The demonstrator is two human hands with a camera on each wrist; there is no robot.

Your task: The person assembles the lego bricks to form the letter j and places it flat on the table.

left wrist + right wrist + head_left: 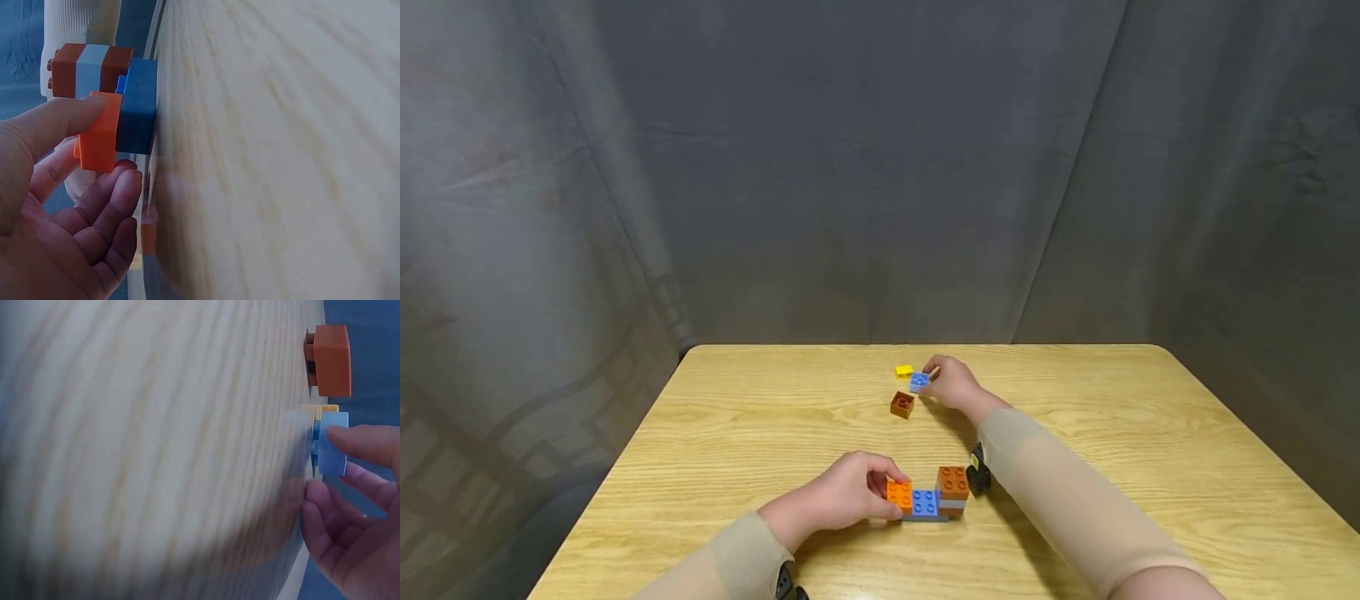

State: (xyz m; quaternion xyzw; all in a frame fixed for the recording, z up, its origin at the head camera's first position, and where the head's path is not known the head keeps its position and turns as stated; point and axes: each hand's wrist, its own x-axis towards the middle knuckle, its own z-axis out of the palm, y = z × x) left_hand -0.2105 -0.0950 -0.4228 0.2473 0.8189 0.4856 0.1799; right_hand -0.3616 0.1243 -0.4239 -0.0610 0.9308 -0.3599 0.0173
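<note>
two bricks sit pinched at fingertips [95,107] — orange brick [899,498] in left grip [850,492], light-blue brick [918,383] in right grip [953,384].

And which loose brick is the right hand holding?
The square light-blue plastic brick, pinched by the right hand; the rectangular yellow plastic brick and square brown plastic brick lie untouched.

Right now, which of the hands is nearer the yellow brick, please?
The right hand, pinching a blue brick beside the yellow brick; the left hand, farther, holds the orange brick.
</note>
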